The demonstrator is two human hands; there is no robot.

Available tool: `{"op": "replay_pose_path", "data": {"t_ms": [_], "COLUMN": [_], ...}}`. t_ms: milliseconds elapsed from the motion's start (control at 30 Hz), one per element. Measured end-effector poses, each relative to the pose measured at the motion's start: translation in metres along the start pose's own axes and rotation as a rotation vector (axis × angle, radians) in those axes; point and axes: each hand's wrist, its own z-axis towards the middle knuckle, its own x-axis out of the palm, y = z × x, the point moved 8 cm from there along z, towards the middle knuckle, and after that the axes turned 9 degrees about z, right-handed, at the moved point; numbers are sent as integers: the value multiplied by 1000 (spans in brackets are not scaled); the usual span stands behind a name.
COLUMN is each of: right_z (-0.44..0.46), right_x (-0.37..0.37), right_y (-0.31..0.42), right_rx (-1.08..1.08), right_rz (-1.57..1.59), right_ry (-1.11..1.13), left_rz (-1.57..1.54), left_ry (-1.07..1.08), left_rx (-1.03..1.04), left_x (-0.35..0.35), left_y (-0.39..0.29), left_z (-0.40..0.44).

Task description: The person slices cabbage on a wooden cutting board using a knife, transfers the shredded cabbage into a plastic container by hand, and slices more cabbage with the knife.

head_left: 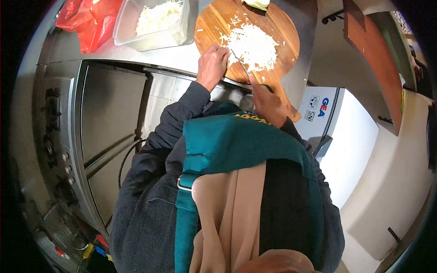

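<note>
My right hand [268,102] is wrapped around the handle of a knife [240,62], near the front edge of a round wooden cutting board [291,45]. The blade slants up and left over the board. At its tip, the fingers of my left hand [213,63] are pinched together on the blade. Beside the blade lies a loose heap of finely shredded cabbage [257,45], with stray shreds around it. A larger cabbage piece [256,4] rests at the board's far edge, partly cut off by the frame.
Left of the board, a clear plastic container [150,43] holds more shredded cabbage. A red plastic bag [93,27] lies farther left on the metal counter [182,57]. A white appliance [350,136] stands to the right. Steel cabinet doors [111,109] are below left.
</note>
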Motion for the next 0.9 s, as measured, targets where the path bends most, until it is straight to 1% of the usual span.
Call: {"op": "replay_pose_path", "data": {"t_ms": [33, 67, 133, 233, 333, 367, 433, 467, 533, 567, 600, 633, 667, 733, 767, 833, 867, 900], "right_z": [-5, -6, 2, 1, 3, 5, 11, 12, 19, 20, 19, 19, 18, 19, 17, 15, 15, 15], "right_x": [-4, -8, -12, -11, -9, -4, 11, 13, 11, 10, 9, 10, 12, 1, -3, -14, -21, -21], "right_y": [2, 4, 6, 8, 9, 4, -3, -6, 1, 3, 2, -1, -5, 6, 4, 6, 16, 22], "right_rx": [15, 23, 221, 206, 174, 174, 108, 110, 64, 61, 106, 151, 152, -99, -103, 27, 28, 98], "right_rz": [72, 73, 115, 69, 104, 104, -63, -63, -27, -25, -39, -53, -51, -20, -21, 62, 63, 50], "right_ry": [-25, -21, 102, 119, 106, 107, 139, 139, 72, 69, 91, 112, 111, -49, -45, 16, 17, 87], "left_rz": [-3, 5, 17, 62, 75, 63, 51, 80, 112, 77, 40, 55, 56, 48, 48, 10, 10, 4], "left_ry": [3, 5, 1, 10, 0, 28, 57, 48, 35, 18, 2, -5, -4, 66, 63, 81, 82, 64], "left_rx": [-7, 4, 15, 22, 37, 33, 28, 60, 100, 132, 162, 164, 165, 57, 53, -10, -11, -31], "left_x": [1, 2, 1, -1, -1, 0, 3, 3, -2, -8, -13, -12, -11, -3, -3, -4, -4, -5], "left_y": [1, 2, 1, -2, -5, -5, -3, -5, -11, -17, -23, -22, -19, -3, -1, 4, 4, 6], "left_z": [-1, -2, 0, 1, 0, 0, -1, -2, -1, -5, -8, -11, -11, -5, -3, 2, 3, 5]}}
